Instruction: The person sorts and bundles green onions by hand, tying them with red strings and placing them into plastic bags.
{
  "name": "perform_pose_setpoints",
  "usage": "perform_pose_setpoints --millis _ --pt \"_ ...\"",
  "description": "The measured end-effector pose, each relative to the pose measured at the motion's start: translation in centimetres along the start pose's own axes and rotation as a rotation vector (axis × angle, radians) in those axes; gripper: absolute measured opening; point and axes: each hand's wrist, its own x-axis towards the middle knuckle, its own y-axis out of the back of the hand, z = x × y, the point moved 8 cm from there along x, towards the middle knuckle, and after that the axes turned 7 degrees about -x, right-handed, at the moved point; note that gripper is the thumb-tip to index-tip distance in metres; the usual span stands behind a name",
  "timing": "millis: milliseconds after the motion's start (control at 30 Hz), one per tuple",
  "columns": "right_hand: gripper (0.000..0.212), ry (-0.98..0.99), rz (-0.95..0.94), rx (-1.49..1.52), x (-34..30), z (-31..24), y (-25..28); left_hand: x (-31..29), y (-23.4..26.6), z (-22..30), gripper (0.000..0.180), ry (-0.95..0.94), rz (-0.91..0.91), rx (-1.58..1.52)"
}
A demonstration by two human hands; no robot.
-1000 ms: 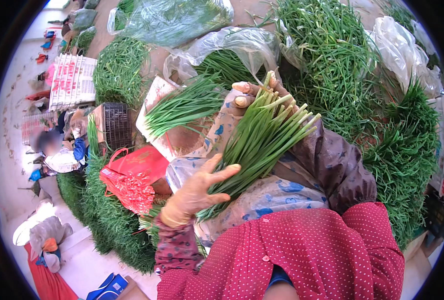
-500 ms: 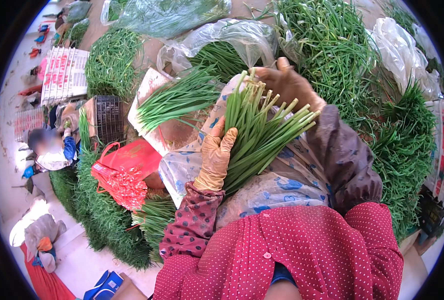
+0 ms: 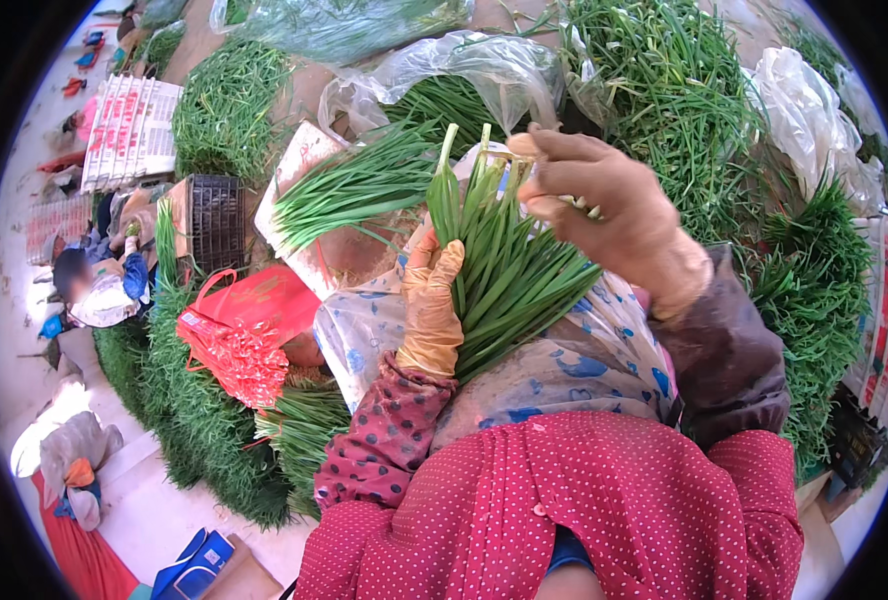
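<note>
Left hand [image 3: 431,305] clasps a green bunch [image 3: 514,285]
The bunch lies between it and the right hand [image 3: 604,200], whose fingers curl by the stalk ends; pinching or not, I cannot tell.

Bright light, slightly blurred right hand [image 3: 609,205]

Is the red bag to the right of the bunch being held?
No, the red bag lies to the left of the green bunch in the left hand.
</note>
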Motion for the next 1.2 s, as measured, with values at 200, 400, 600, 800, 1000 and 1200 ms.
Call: perform_pose_setpoints --millis 200,400,600,800,1000,1200 --pt "0.032 0.005 -0.048 -0.449 0.7 1.5 -5.2 -0.7 -1.0 0.3 0.038 0.021 -0.043 -0.017" --pt "0.019 0.096 -0.093 -0.339 0.8 2.7 -6.4 -0.4 -0.3 -0.7 0.034 0.131 -0.013 -0.166" --pt "0.009 -0.213 0.179 0.066 0.6 8.5 -3.8 0.9 1.1 -2.5 0.028 0.100 0.040 -0.019" --pt "0.013 -0.829 0.395 0.553 -0.5 13.2 -0.3 0.9 2.7 -3.7 0.028 0.095 0.041 -0.012" --pt "0.032 -0.880 0.916 0.315 -6.3 24.8 16.0 0.7 1.8 -2.7 0.030 0.048 0.066 0.034" --pt "0.027 -0.512 0.212 0.010 -0.9 12.5 6.4 -0.1 1.2 -1.9 0.030 0.007 0.064 -0.067"
